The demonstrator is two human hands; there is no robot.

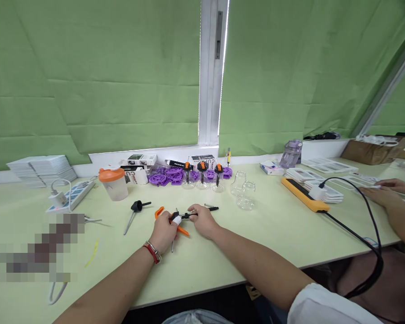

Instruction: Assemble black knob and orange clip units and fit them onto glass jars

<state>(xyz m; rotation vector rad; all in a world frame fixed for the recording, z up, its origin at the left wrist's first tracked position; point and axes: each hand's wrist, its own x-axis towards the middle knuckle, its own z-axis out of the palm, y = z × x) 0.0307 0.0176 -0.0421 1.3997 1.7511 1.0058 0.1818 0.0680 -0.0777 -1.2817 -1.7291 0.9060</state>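
My left hand (164, 233) is closed around a black fitting (175, 217) with a thin metal rod. My right hand (202, 220) pinches a slim black stem (188, 216) that meets the fitting between both hands. Orange plastic parts (183, 231) show beside and below my left fingers; whether they are touched I cannot tell. A coil spring (209, 205) and a black pin (214, 208) lie just beyond my right hand. To the left rests another black fitting (138, 206) with a grey rod.
Clear glass jars (246, 200) stand right of centre. Behind are three jars with black-and-orange tops (202, 173), purple plastic parts (170, 175) and an orange-lidded cup (113, 180). A yellow power strip (303, 193) lies right, near another person's hands (380, 193).
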